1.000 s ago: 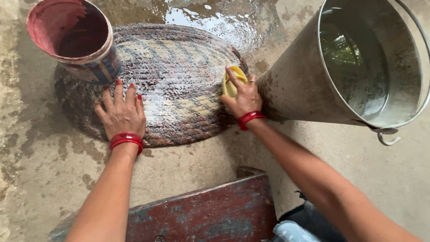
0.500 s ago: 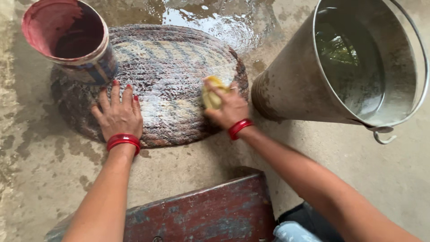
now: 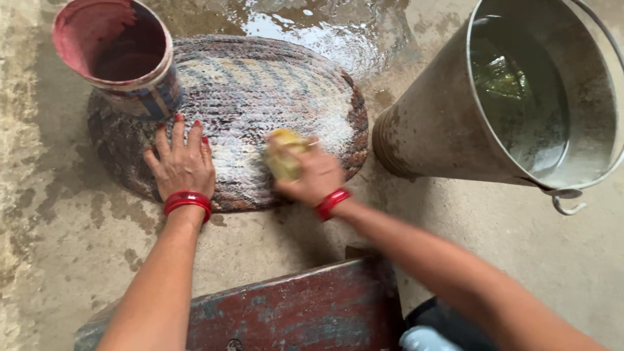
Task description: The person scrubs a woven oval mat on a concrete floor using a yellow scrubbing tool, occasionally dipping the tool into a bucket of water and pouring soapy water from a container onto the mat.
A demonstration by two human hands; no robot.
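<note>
**Mat under both hands**

Metal bucket (image 3: 455, 123) stands right of the oval braided mat (image 3: 260, 84) on wet concrete. My left hand (image 3: 182, 166) lies flat, fingers spread, on it; my right hand (image 3: 312, 175) grips a yellow sponge (image 3: 283, 156) mid-mat.

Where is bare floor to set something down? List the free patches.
Free: concrete floor left of the left hand, and the floor between the oval braided mat and the worn red wooden board. Crowded: the mat, with the red plastic bucket, the right hand and the metal pail.
</note>
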